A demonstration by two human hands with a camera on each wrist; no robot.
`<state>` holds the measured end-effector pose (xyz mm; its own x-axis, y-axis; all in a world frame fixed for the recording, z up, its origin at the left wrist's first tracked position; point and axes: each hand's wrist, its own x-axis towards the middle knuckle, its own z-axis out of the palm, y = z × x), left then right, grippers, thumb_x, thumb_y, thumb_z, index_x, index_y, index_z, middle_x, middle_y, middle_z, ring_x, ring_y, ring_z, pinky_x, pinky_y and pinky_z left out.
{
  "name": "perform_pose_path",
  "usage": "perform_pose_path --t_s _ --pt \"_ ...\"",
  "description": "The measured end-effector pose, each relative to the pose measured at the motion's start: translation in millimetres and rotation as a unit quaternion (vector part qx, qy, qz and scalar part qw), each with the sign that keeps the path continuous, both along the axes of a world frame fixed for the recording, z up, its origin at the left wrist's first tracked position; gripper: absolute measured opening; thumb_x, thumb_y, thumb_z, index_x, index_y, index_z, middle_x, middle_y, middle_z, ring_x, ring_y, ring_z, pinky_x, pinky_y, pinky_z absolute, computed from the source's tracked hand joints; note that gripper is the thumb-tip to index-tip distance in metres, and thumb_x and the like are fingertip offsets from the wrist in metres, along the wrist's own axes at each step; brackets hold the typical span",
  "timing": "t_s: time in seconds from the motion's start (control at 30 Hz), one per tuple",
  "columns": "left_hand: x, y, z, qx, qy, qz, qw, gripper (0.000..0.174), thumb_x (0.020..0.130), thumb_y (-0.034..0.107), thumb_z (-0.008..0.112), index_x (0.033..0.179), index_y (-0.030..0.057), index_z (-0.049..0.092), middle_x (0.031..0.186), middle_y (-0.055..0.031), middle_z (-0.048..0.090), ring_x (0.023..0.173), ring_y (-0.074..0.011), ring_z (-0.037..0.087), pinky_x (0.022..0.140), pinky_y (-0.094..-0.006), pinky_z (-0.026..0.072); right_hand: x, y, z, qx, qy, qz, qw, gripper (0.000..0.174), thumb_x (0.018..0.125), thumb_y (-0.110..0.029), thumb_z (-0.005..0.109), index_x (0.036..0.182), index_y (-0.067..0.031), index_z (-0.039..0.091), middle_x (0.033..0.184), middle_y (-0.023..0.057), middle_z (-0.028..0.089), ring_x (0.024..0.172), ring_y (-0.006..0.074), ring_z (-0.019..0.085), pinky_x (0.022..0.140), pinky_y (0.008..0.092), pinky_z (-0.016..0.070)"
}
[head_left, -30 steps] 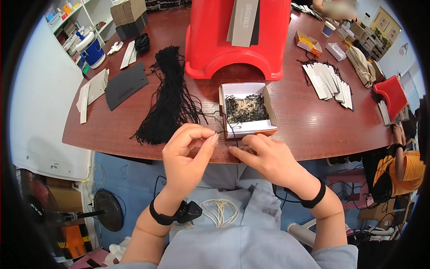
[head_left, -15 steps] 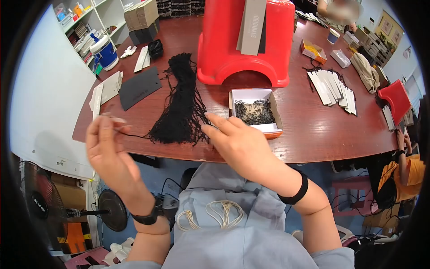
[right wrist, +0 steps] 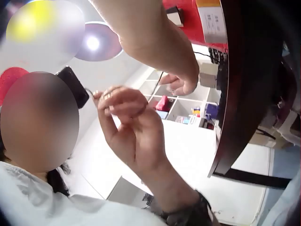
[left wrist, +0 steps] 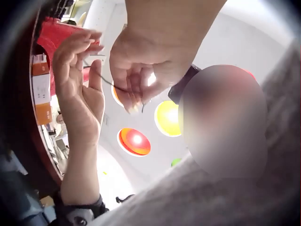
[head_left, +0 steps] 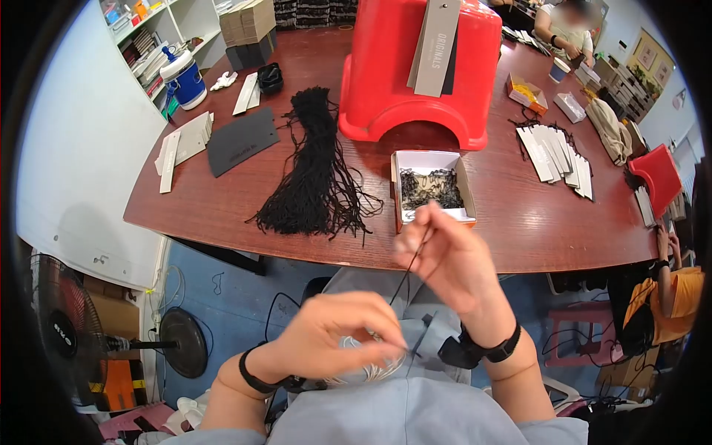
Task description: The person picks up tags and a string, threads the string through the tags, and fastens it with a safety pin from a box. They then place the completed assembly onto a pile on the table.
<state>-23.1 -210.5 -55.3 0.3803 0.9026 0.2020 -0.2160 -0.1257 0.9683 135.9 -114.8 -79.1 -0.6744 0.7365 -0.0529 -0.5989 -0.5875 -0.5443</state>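
A thin black cord (head_left: 405,282) runs between my two hands over the table's front edge. My left hand (head_left: 337,334) is low, in front of my lap, and pinches the cord between thumb and fingertips; a short dark end sticks out there. Higher and to the right, my right hand (head_left: 456,259) holds the other part of the cord in its bent fingers, close to an open white box (head_left: 434,159) of small black pins (head_left: 426,185). In the left wrist view the cord (left wrist: 110,84) is stretched from hand to hand. A bundle of black cords (head_left: 311,163) lies to the left.
Behind the box stands a red stool (head_left: 378,96) with grey tags (head_left: 434,52) on it. Black card (head_left: 241,141) and grey tags (head_left: 185,144) lie at left; white tags (head_left: 552,156) with cords lie at right. A blue jug (head_left: 185,85) stands far left.
My left hand reached left past the cord bundle, then came back down to my lap with a cord. My right hand moved from the bundle to the right, in front of the pin box.
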Motion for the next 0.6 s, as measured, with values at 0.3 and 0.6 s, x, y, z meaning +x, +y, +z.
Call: perform_pose_path --t_s 0.3,0.6 --pt "5 39 -21 -0.317 -0.216 -0.019 0.923 0.017 0.081 0.012 0.051 0.09 -0.0023 0.054 0.075 -0.0085 0.055 0.054 -0.0078 0.051 0.036 -0.0162 0.0355 18 -23 24 0.29 -0.316 0.15 0.891 0.033 0.088 -0.024 0.034 0.075 -0.0009 0.053 0.056 0.0057 0.057 0.053 0.0081 0.052 0.051 0.0208 0.04" --pt "25 52 -13 -0.323 -0.242 -0.069 0.912 0.019 0.082 0.007 0.047 0.089 -0.0092 0.053 0.084 -0.012 0.056 0.046 -0.0062 0.044 0.045 -0.0173 0.0377 35 -29 8 0.24 -0.315 0.128 0.909 0.03 0.089 -0.021 0.034 0.079 -0.0009 0.055 0.057 0.0051 0.056 0.056 0.0083 0.052 0.054 0.0212 0.0407"
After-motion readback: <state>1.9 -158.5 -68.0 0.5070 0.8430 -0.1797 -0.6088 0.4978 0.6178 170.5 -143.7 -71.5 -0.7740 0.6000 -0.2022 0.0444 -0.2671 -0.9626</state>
